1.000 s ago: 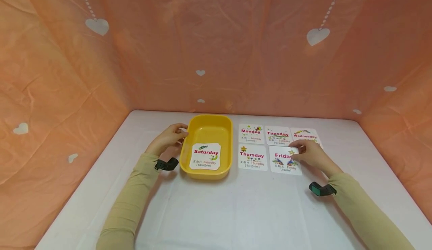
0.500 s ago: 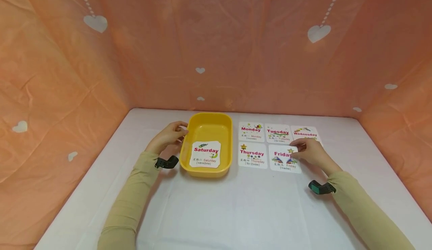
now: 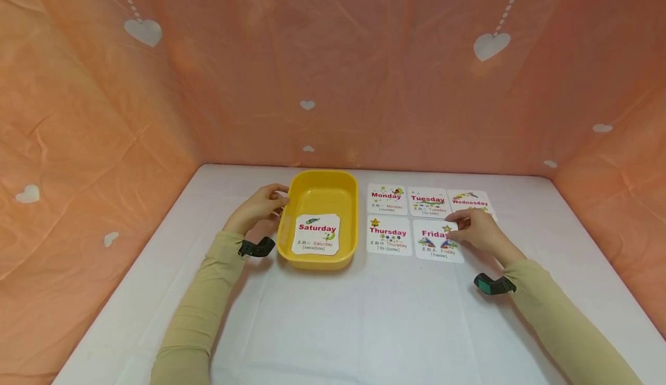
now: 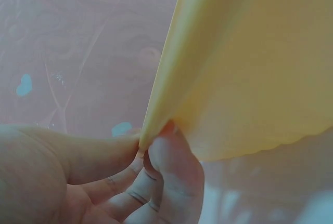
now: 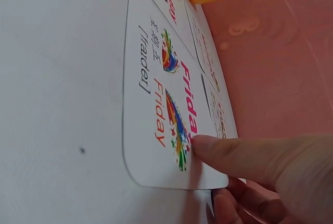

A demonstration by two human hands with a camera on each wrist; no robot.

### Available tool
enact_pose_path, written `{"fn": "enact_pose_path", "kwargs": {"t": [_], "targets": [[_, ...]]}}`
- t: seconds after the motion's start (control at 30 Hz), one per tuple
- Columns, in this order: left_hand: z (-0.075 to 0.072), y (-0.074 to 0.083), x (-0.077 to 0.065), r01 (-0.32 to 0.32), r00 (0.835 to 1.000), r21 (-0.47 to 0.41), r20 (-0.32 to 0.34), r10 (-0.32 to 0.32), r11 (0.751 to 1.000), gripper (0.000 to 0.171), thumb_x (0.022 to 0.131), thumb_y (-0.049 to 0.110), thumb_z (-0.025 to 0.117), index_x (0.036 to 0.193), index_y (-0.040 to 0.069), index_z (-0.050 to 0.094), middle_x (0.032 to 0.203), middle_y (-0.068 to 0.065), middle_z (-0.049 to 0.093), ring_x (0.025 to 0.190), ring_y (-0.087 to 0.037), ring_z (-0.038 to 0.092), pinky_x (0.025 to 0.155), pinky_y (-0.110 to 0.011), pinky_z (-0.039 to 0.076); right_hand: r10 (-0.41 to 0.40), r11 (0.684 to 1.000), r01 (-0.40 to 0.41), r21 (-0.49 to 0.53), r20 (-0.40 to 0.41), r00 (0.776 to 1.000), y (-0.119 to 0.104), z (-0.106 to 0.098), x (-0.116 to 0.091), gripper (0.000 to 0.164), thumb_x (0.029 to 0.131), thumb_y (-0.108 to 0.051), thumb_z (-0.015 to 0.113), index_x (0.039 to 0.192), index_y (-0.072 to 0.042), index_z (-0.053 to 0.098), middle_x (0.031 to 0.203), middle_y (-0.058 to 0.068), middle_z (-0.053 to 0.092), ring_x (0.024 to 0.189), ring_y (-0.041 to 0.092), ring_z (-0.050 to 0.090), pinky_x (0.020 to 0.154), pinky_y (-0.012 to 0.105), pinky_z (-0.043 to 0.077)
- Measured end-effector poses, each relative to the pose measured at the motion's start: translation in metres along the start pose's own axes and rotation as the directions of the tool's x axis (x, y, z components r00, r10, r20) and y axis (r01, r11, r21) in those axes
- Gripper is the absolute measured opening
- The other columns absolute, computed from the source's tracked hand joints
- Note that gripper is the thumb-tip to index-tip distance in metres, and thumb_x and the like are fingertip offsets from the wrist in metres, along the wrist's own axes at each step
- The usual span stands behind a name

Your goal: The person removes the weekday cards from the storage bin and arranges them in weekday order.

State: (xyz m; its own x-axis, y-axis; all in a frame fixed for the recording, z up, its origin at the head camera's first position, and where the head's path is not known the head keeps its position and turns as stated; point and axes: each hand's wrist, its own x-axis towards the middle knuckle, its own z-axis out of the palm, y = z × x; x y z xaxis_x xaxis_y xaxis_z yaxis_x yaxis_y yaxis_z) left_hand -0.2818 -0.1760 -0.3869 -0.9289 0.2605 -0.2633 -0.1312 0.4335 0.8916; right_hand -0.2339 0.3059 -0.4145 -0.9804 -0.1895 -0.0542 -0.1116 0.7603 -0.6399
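My left hand (image 3: 260, 207) pinches the left rim of a yellow plastic tray (image 3: 322, 180) between thumb and finger, seen close up in the left wrist view. Inside the tray, at its near end, lies a Saturday flashcard (image 3: 316, 234), with other card corners showing from beneath it. My right hand (image 3: 481, 236) grips the right edge of the Friday card (image 5: 156, 68). In the right wrist view its thumb (image 5: 234, 154) presses on the printed face, while the other fingers are curled at the card's edge, partly hidden. The Friday card lies close to the table.
Thursday (image 3: 389, 236) lies left of Friday. Behind them runs a row of Monday (image 3: 387, 200), Tuesday (image 3: 429, 202) and Wednesday (image 3: 470, 201), the last partly covered by my right hand. A white cloth covers the table (image 3: 333, 327); orange curtains (image 3: 333, 67) with hearts enclose it.
The head view has tilted slightly downward, so the scene sits a little higher in the picture. Both hands keep their places on the tray and the Friday card.
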Motion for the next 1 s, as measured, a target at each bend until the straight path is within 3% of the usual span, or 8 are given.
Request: {"fn": "enact_pose_path", "kwargs": {"t": [0.83, 1.0], "targets": [[0.0, 0.0, -0.001, 0.007, 1.0, 0.01, -0.013, -0.006, 1.0, 0.038, 0.101, 0.012, 0.049, 0.135, -0.003, 0.041, 0.106, -0.025, 0.059, 0.075, -0.02, 0.061, 0.063, -0.028, 0.051, 0.023, 1.0, -0.023, -0.002, -0.034, 0.999, -0.002, 0.005, 0.001, 0.036, 0.077, -0.006, 0.077, 0.108, 0.007, 0.066, 0.089, 0.013, 0.058, 0.083, 0.025, 0.049, 0.07, 0.034, 0.039], [0.001, 0.001, 0.0, 0.011, 1.0, 0.021, -0.015, -0.011, 1.0, 0.038, 0.1, 0.013, 0.05, 0.135, -0.002, 0.041, 0.105, -0.024, 0.06, 0.075, -0.021, 0.061, 0.063, -0.028, 0.051, 0.026, 1.0, -0.026, 0.006, -0.036, 0.999, -0.013, -0.002, 0.0, 0.037, 0.082, -0.011, 0.074, 0.113, 0.006, 0.064, 0.102, 0.019, 0.062, 0.091, 0.03, 0.056, 0.074, 0.034, 0.044]]}}
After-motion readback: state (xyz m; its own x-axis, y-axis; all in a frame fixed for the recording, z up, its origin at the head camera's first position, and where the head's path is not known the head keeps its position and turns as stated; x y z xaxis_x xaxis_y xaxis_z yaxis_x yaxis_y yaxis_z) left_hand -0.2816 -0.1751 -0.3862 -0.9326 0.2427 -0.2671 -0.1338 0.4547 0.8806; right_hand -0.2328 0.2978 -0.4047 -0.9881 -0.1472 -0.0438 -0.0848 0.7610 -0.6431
